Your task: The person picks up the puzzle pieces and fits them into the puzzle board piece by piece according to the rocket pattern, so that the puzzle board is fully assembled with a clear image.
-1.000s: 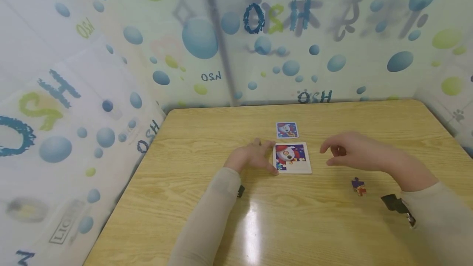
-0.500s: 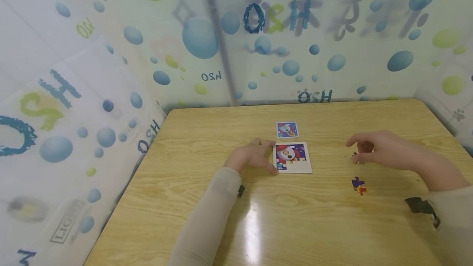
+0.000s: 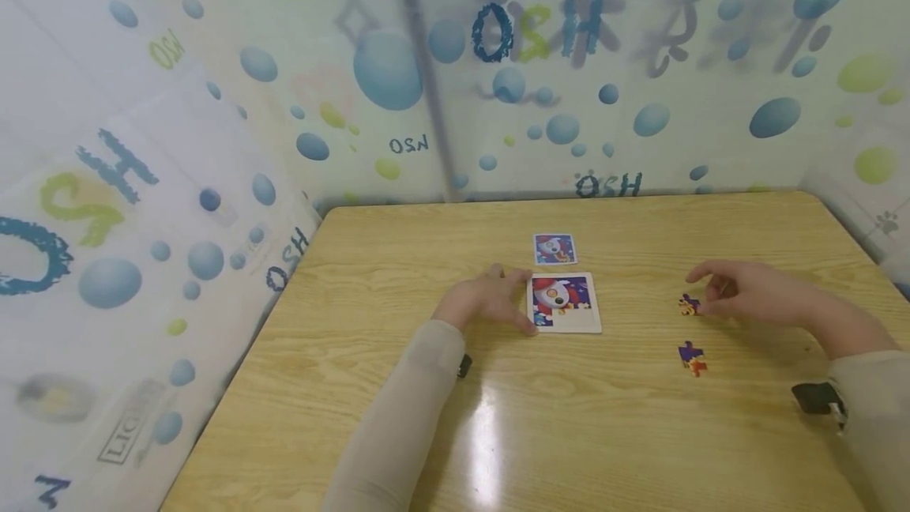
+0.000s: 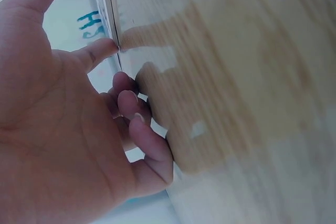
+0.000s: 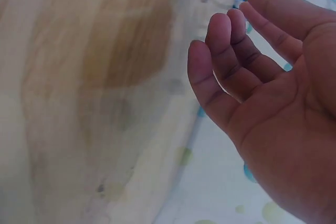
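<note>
In the head view my left hand [image 3: 490, 299] lies beside a square puzzle board [image 3: 569, 324] with a white frame. Its thumb and index finger touch the board's left side near the corners. The board shows a white and red rocket on purple, with a pale unfilled patch at the lower right. My right hand [image 3: 757, 295] hovers with bent fingers just right of a purple and yellow puzzle piece [image 3: 689, 305]. In the right wrist view nothing lies between the fingers [image 5: 219, 32]. Nearer the front is a second, purple and red puzzle piece [image 3: 691, 359].
A small picture card [image 3: 554, 249] with the same rocket lies behind the board. Everything rests on a wooden table [image 3: 384, 259]. A bubble-patterned wall [image 3: 640, 62] stands along its back, another along its left. Dark straps show at both wrists.
My right hand has moved right, away from the board, uncovering the purple and yellow puzzle piece. My left hand and the board have stayed in place.
</note>
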`<state>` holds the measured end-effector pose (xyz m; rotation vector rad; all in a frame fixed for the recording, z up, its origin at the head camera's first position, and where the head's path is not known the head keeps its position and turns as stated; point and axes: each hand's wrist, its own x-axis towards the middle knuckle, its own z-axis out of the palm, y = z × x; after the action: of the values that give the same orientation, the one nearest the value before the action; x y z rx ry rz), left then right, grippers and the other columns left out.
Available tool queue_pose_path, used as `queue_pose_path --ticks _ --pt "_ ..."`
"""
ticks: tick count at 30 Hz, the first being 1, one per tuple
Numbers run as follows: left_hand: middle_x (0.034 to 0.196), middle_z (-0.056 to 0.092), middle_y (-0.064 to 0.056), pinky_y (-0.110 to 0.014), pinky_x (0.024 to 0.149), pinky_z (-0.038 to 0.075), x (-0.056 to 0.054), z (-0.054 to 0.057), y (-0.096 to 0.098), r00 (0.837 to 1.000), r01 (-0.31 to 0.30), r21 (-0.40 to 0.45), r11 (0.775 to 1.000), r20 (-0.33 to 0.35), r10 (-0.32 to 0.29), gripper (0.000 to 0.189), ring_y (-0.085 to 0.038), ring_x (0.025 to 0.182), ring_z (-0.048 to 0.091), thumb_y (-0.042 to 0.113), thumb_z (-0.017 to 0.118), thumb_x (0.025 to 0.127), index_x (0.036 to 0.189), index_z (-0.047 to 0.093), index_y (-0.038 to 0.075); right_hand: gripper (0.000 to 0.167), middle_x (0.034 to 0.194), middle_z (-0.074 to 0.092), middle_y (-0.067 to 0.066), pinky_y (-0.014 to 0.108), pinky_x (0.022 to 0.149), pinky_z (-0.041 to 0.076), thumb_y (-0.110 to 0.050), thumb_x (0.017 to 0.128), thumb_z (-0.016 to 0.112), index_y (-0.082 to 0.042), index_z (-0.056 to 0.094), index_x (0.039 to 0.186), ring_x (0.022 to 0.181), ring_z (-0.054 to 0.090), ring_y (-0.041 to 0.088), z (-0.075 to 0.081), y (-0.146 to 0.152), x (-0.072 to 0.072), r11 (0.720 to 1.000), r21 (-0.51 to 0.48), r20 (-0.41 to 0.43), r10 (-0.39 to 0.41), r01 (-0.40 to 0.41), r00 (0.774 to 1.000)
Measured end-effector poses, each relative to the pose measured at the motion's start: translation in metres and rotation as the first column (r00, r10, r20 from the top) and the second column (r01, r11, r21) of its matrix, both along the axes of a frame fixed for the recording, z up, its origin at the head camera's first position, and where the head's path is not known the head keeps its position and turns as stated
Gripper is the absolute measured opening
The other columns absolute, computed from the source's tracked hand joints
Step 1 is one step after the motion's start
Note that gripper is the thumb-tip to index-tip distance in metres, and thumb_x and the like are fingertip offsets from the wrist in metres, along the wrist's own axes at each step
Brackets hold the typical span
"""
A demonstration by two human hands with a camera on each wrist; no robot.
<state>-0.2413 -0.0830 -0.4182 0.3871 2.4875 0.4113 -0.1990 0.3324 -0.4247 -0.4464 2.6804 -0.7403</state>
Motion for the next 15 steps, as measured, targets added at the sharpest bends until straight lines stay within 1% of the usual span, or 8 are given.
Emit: queue_pose_path --ticks 4,8,12,15 --pt "0.181 0.011 -0.014 -0.072 0.127 0.025 0.000 0.001 0.000 1.000 -0.003 0.003 1.000 0.007 0.003 0.108 -0.044 0.165 0.020 0.060 0.086 0.082 0.169 0.024 0.043 0.055 0.101 0.066 0.000 0.023 0.071 0.049 -0.027 0.097 0.079 -0.004 0.058 0.141 0.086 0.058 0.009 -0.009 0.005 -0.002 1.000 -0.023 0.025 -0.004 0.005 1.000" --pt "0.181 0.011 -0.013 -0.071 0.127 0.027 -0.001 0.000 0.000 1.000 -0.006 0.001 1.000 0.012 0.006 0.108 -0.044 0.165 0.021 0.060 0.085 0.082 0.169 0.023 0.044 0.052 0.098 0.059 0.001 0.025 0.066 0.043 -0.027 0.098 0.078 -0.006 0.058 0.141 0.081 0.051 0.008 -0.016 0.007 -0.004 0.998 -0.064 0.068 -0.006 0.011 0.998" --pt "0.181 0.011 -0.013 -0.071 0.127 0.028 -0.001 -0.002 0.000 1.000 -0.012 0.000 1.000 0.015 0.012 0.108 -0.044 0.164 0.022 0.061 0.085 0.082 0.168 0.023 0.045 0.051 0.096 0.051 0.002 0.028 0.064 0.038 -0.030 0.098 0.077 -0.010 0.058 0.141 0.079 0.045 0.009 -0.019 0.007 -0.005 0.997 -0.077 0.101 -0.009 0.017 0.995" --pt "0.181 0.013 -0.013 -0.071 0.126 0.029 -0.002 -0.002 0.000 1.000 -0.013 0.003 1.000 0.016 0.013 0.108 -0.044 0.164 0.023 0.061 0.085 0.082 0.168 0.023 0.046 0.051 0.096 0.049 0.002 0.028 0.064 0.037 -0.032 0.098 0.077 -0.012 0.058 0.140 0.081 0.044 0.010 -0.020 0.006 -0.005 0.997 -0.069 0.105 -0.010 0.018 0.994"
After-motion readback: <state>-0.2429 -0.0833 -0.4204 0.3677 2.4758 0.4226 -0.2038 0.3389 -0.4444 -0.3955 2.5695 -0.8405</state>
